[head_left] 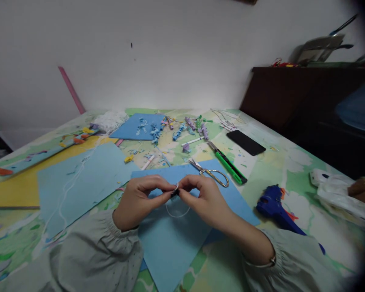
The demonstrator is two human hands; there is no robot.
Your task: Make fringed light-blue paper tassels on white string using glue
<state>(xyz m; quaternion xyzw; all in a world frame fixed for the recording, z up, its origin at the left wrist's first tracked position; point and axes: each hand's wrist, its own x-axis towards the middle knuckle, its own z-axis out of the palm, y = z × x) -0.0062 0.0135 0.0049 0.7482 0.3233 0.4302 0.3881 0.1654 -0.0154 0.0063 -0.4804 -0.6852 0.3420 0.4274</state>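
Note:
My left hand [142,196] and my right hand [205,198] meet over blue foam sheets [182,247], thumbs and forefingers pinched together. Between the fingertips is a small black piece [174,193] whose kind I cannot make out. A thin white cord [178,216] hangs in a loop under the fingers, and a bit of it shows above them near the right fingertips. Just beyond my right hand lie gold-handled scissors [211,172], partly spread, and a green utility knife [228,164] with its blade out.
A blue glue gun [276,207] and a plastic bag [337,198] lie at the right, beyond them a black phone [245,142]. Curled foam pieces [179,132] and a darker blue sheet [134,126] are at the back. White string [68,186] trails over a light blue sheet [88,174] on the left.

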